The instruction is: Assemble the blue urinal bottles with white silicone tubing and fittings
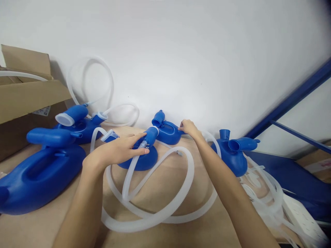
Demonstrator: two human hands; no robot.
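Note:
My left hand (120, 148) is wrapped over the blue cylindrical top piece (152, 133) of a blue urinal bottle (144, 162), thumb and fingers on either side. A translucent corrugated hose (130, 172) runs from that piece, beside my thumb, and loops across the table. Farther back, my right hand (189, 128) pinches the narrow right end of a second blue urinal bottle (170, 137). This one has a ring handle, and an open-mouthed blue cup-like piece (158, 118) sits at its left. The fingertips of my right hand partly hide the end they grip.
More blue urinal bottles stand at left (51, 175) and right (234, 160). An open cardboard box (31, 100) is at far left, near a coiled hose (112, 82) against the wall. At right are loose clear tubing (274, 193), a white power strip (301, 213) and a blue metal frame (289, 100).

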